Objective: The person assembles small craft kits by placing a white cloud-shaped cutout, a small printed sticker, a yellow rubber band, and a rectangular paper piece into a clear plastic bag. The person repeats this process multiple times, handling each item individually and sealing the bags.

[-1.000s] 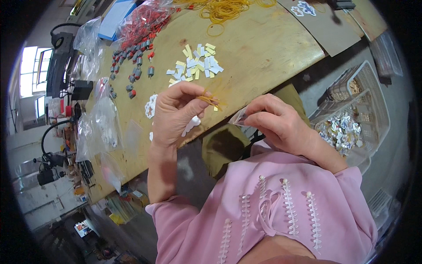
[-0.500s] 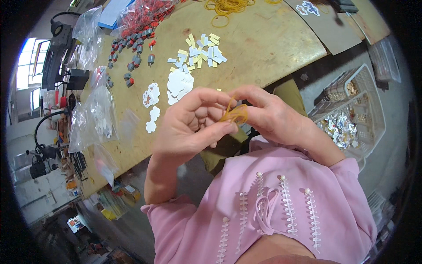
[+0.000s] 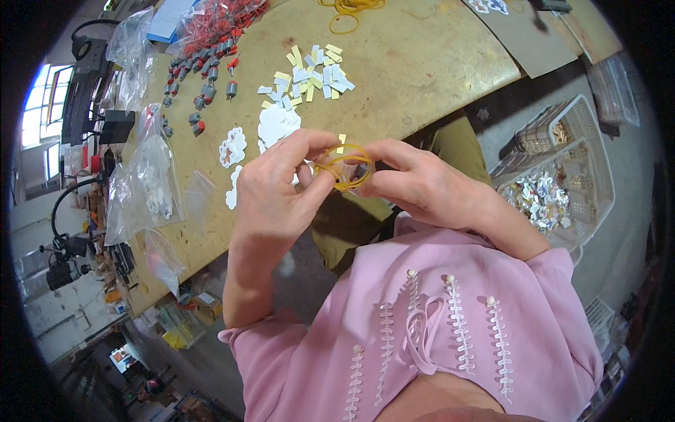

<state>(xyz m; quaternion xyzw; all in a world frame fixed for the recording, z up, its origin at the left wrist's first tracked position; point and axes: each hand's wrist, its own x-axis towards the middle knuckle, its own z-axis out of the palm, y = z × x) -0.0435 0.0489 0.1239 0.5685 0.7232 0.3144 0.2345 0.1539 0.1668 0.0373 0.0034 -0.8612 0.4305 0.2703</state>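
Note:
Above the near edge of the table, my left hand and my right hand face each other. Both pinch a few yellow rubber bands, which form open loops between the fingertips. Just beyond my left hand lies a pile of white scalloped cutouts, partly hidden by that hand. Further back is a scatter of small pale yellow and white strips. A printed cutout rests left of the white pile. One lone strip shows just past the bands.
Small grey-and-red cylindrical parts lie at the back left, by a clear bag of red pieces. Clear plastic bags line the left edge. More rubber bands lie at the back. A plastic crate holding shiny pieces stands at right.
The rubber bands have gone from a bunched clump to wider open loops. My hands have moved slightly left and apart, and the right fingertips now pinch the bands' right side.

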